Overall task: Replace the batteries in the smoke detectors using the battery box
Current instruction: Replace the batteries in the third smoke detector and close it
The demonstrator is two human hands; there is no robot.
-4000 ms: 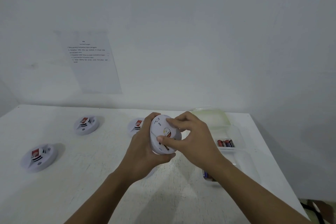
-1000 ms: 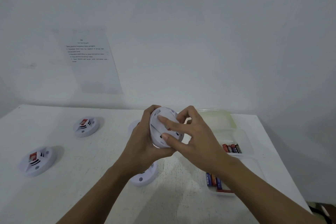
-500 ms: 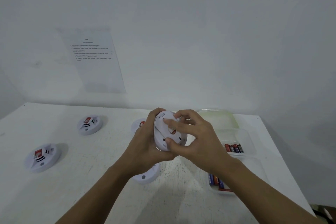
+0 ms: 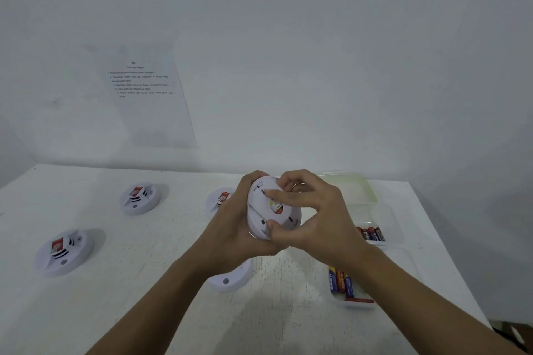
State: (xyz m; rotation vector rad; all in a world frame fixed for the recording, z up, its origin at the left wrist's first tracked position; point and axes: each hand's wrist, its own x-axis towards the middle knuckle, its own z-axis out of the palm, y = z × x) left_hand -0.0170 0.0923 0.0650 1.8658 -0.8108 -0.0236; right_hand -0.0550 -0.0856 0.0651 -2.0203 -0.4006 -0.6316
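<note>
A single head-worn view looks forward and slightly down from above the near edge of the table — close over the hands, wide enough to take in the wall and its taped sheet.

The light is soft and rather dim, with a cool blue-grey cast over the white wall and the table. It comes from the left side: the near-left detector and the far-left detector each throw a faint shadow to their right, and the wall grows darker toward the right edge. A dull shadow lies on the table under the forearms. The left hand, the right hand and the held detector look slightly smeared. The print on the paper sheet is too soft to read. The wide lens bends the table's far edge and tilts the sheet.
</note>
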